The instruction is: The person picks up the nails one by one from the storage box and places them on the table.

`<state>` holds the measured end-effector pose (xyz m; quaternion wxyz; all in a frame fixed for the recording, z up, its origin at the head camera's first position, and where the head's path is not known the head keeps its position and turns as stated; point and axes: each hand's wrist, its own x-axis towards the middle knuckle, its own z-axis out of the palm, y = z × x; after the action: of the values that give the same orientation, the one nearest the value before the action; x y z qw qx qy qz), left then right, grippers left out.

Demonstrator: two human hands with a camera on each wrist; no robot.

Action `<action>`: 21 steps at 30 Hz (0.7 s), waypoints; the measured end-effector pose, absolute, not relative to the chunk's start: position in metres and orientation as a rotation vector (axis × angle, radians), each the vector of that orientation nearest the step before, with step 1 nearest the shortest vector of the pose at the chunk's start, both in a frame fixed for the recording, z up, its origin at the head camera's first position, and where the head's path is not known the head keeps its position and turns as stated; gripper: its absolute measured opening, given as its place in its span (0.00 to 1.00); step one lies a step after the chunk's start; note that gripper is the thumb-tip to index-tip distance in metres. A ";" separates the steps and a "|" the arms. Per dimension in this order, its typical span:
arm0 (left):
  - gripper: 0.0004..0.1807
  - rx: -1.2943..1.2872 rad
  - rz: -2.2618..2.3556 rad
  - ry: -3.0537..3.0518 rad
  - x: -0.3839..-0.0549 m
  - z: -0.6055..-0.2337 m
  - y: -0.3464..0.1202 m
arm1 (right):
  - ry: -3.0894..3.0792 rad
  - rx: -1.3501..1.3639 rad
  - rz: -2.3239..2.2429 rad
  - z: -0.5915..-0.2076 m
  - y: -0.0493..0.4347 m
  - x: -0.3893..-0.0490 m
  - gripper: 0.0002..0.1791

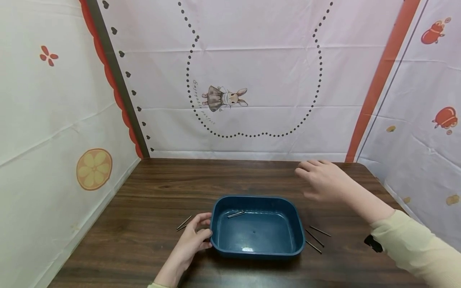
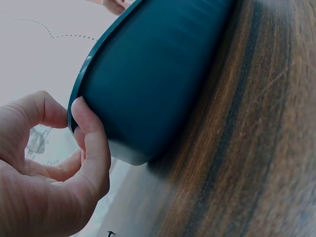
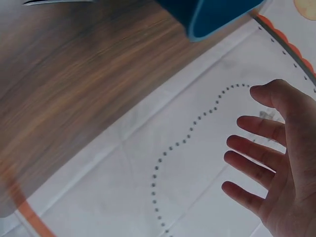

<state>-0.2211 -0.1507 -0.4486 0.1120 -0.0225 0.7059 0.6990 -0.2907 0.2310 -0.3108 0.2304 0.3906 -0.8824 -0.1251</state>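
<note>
A dark blue rectangular plastic tub (image 1: 252,238) stands on the table, with a couple of thin metal rods (image 1: 235,215) lying in its far left part. My left hand (image 1: 192,242) is at the tub's left side. In the left wrist view, the thumb and a finger of that hand (image 2: 59,168) pinch the rim of the tub (image 2: 148,74). My right hand (image 1: 322,180) is raised beyond the tub's far right corner and touches nothing. The right wrist view shows its fingers (image 3: 256,153) spread and loosely bent, with nothing held.
Several thin metal rods (image 1: 315,239) lie right of the tub. A couple more rods (image 1: 184,223) are beside my left hand, partly covered by it. The brown wood-grain table (image 1: 173,184) is bordered by printed white cloth (image 1: 252,72) at the back and both sides.
</note>
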 end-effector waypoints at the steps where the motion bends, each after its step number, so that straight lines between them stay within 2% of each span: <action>1: 0.31 -0.064 2.053 2.070 -0.221 -0.449 -0.151 | -2.422 1.082 -0.345 -0.310 0.228 -0.292 0.28; 21: 0.33 -0.008 2.074 2.061 -0.220 -0.451 -0.152 | -2.389 1.153 -0.240 -0.291 0.164 -0.306 0.30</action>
<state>-0.2201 -0.1523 -0.4509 0.1086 -0.0028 0.7006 0.7053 -0.3056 0.1644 -0.2914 0.2369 0.4206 -0.8714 -0.0876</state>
